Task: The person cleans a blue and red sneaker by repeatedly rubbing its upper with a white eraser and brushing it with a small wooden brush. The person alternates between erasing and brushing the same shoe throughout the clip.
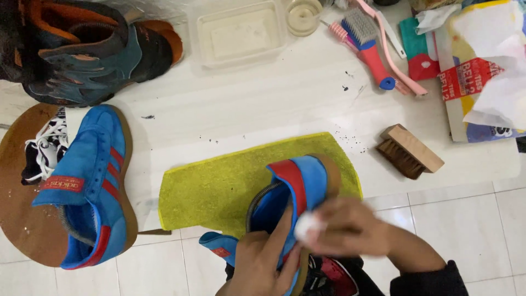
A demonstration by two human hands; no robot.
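Note:
A blue suede sneaker [298,183] with a red heel tab and red stripes rests tilted over a yellow-green towel [219,183]. My left hand [260,263] grips the sneaker's side near the opening. Pressed against the shoe's side, my right hand [348,227] holds a small white wad [308,225], blurred by motion. The matching blue sneaker [93,181] lies at the left on a round brown board [22,219], beside a bundle of white laces [46,145].
Dark teal and orange boots [82,49] sit at top left. A clear plastic tray [241,33], a small cup [303,15], a red-and-blue brush [370,46], a pink brush [394,52] and a wooden brush [410,151] lie further back. Papers and packaging [482,71] fill the top right.

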